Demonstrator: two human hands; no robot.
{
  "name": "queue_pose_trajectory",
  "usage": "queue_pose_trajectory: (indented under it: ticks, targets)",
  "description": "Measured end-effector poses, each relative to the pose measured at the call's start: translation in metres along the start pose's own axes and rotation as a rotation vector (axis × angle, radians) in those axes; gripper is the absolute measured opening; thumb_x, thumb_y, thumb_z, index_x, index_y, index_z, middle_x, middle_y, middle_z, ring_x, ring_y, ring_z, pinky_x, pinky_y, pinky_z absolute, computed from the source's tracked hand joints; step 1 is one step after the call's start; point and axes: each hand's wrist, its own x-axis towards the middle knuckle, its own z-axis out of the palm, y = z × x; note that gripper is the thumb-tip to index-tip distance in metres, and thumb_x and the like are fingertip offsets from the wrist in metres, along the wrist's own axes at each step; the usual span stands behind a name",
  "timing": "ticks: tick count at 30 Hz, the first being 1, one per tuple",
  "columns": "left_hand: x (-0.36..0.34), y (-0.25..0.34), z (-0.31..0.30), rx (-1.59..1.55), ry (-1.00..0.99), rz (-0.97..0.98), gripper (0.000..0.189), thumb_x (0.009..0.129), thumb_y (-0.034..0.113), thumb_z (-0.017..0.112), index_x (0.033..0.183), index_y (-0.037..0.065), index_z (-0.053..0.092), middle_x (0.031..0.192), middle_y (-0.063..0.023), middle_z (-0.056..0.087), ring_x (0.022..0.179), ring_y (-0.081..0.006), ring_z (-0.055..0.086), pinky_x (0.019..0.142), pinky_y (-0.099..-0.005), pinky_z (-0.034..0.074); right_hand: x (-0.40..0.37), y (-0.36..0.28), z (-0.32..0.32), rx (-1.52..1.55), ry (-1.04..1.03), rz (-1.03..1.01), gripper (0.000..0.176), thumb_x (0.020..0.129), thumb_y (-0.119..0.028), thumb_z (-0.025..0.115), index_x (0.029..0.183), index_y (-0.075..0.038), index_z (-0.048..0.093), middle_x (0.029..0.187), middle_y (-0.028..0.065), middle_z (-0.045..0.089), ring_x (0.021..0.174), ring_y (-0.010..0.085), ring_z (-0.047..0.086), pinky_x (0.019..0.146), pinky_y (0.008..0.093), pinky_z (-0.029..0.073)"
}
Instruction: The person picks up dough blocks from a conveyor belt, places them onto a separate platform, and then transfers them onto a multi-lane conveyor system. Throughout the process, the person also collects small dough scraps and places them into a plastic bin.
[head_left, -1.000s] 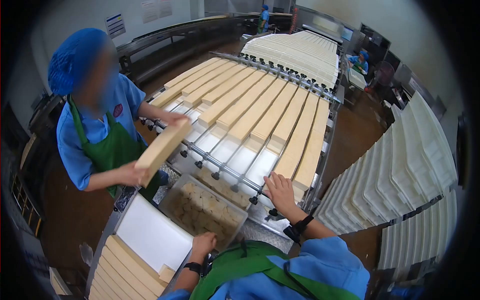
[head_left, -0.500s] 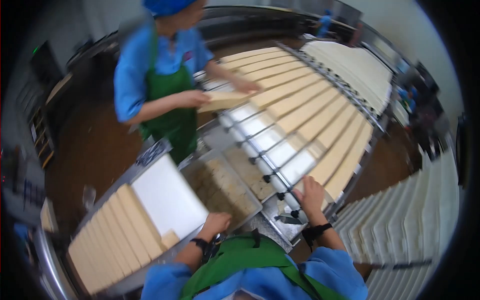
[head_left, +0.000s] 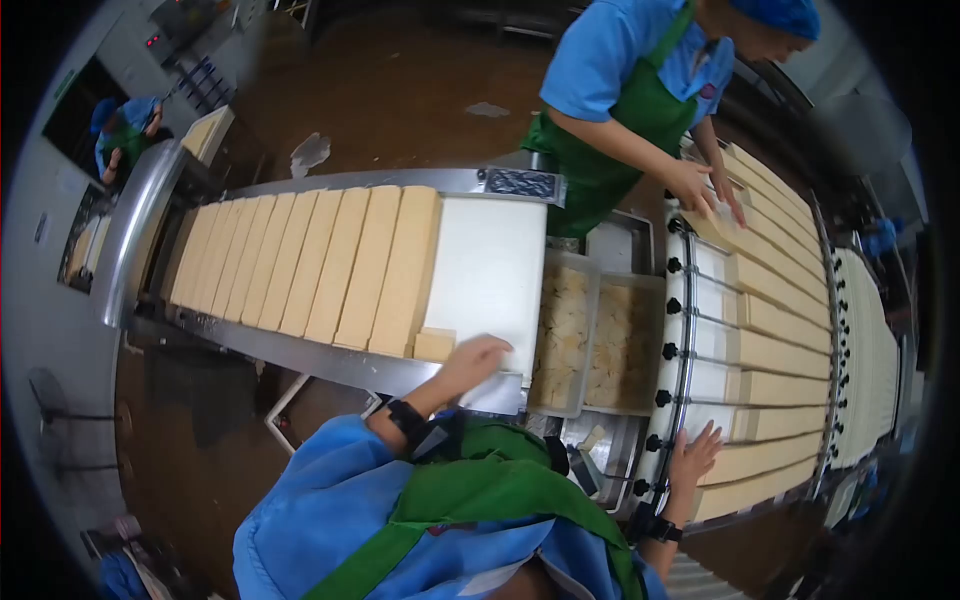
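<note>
My left hand point(head_left: 478, 362) hovers over the near edge of the white belt point(head_left: 485, 270), blurred, its fingers loosely apart with nothing visible in them. Beside it lies a small tan block point(head_left: 434, 345), against the end of a row of long tan slabs point(head_left: 325, 265) standing close together. My right hand point(head_left: 695, 455) is open with fingers spread, at the left edge of the second conveyor, by the near end of a tan slab point(head_left: 757, 460). Thin metal rods separate the slabs on that conveyor.
Two bins point(head_left: 562, 335) with tan scraps sit between the conveyors. A co-worker point(head_left: 625, 90) across from me has both hands on a slab point(head_left: 725, 232). Black knobs point(head_left: 662, 398) line the conveyor edge. Another person point(head_left: 125, 135) stands far left.
My view has turned left, bringing the slab row to the centre-left. My left hand has moved over the white belt. My right hand has spread its fingers at the conveyor edge.
</note>
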Motion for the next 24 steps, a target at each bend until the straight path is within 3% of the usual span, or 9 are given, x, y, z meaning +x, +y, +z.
queue_pose_trajectory:
  ticks: [1,3,6,9,12,15,18,24]
  targets:
    - [-0.008,-0.009,-0.011,0.038,0.188,0.03,0.017,0.089,0.007,0.052,0.101,0.003,0.063,0.09,-0.0078,0.059,0.079,-0.0156,0.057,0.071,-0.0262,0.046,0.009,-0.01,0.003,0.012,0.035,-0.066,0.067,0.09,-0.045,0.05,0.141,-0.007,0.03,0.147,0.0221,0.023,0.133,0.0455,0.023,0.106,0.0555,0.02]
    - [-0.028,-0.025,-0.035,0.111,0.406,-0.153,0.021,0.088,0.011,0.056,0.106,0.002,0.059,0.093,-0.0106,0.057,0.087,-0.0217,0.056,0.077,-0.0316,0.046,0.026,-0.051,0.009,0.191,0.154,-0.328,0.057,0.084,-0.035,0.061,0.129,-0.004,0.045,0.138,0.0246,0.036,0.126,0.0474,0.032,0.103,0.0539,0.027]
    - [-0.054,-0.017,-0.062,0.643,0.643,-0.246,0.044,0.084,0.02,0.062,0.119,-0.003,0.048,0.103,-0.0197,0.051,0.098,-0.0331,0.05,0.085,-0.0393,0.043,0.042,-0.149,0.009,0.399,0.196,-0.641,0.05,0.076,-0.027,0.07,0.117,-0.004,0.055,0.131,0.0237,0.045,0.123,0.0445,0.037,0.102,0.0523,0.029]
    - [-0.071,-0.024,-0.074,0.541,0.632,-0.508,0.069,0.078,0.025,0.067,0.127,-0.009,0.033,0.112,-0.0295,0.039,0.103,-0.0427,0.042,0.091,-0.0438,0.038,0.056,-0.245,0.036,0.385,0.071,-0.793,0.051,0.074,-0.028,0.07,0.117,-0.004,0.056,0.131,0.0231,0.045,0.123,0.0426,0.037,0.104,0.0501,0.028]
    - [-0.076,-0.038,-0.074,0.506,0.616,-0.426,0.079,0.076,0.028,0.071,0.13,-0.011,0.027,0.117,-0.0338,0.032,0.103,-0.0464,0.042,0.092,-0.0454,0.039,0.057,-0.347,0.069,0.472,0.03,-0.947,0.058,0.076,-0.034,0.067,0.122,-0.002,0.053,0.135,0.0227,0.042,0.127,0.041,0.033,0.105,0.0497,0.024]
    - [-0.073,-0.031,-0.076,0.468,0.556,-0.447,0.081,0.074,0.026,0.072,0.13,-0.01,0.025,0.118,-0.0312,0.029,0.104,-0.0454,0.042,0.093,-0.0436,0.039,0.039,-0.445,0.063,0.36,-0.134,-0.897,0.072,0.08,-0.042,0.06,0.135,0.0,0.038,0.143,0.0225,0.031,0.133,0.0396,0.024,0.107,0.05,0.019]
    - [-0.066,-0.018,-0.082,0.409,0.479,-0.505,0.084,0.073,0.025,0.072,0.131,-0.008,0.022,0.119,-0.0321,0.032,0.101,-0.0488,0.048,0.086,-0.0458,0.046,0.031,-0.525,0.067,0.293,-0.171,-0.887,0.072,0.086,-0.052,0.048,0.142,-0.009,0.03,0.15,0.0198,0.016,0.134,0.0382,0.023,0.107,0.0498,0.021]
    - [-0.059,-0.013,-0.089,0.516,0.34,-0.555,0.085,0.075,0.03,0.072,0.133,-0.008,0.024,0.115,-0.0287,0.038,0.083,-0.0435,0.059,0.067,-0.0439,0.053,0.025,-0.607,0.05,0.217,-0.203,-0.895,0.063,0.089,-0.051,0.044,0.141,-0.017,0.033,0.15,0.021,0.014,0.129,0.037,0.032,0.102,0.0482,0.029]
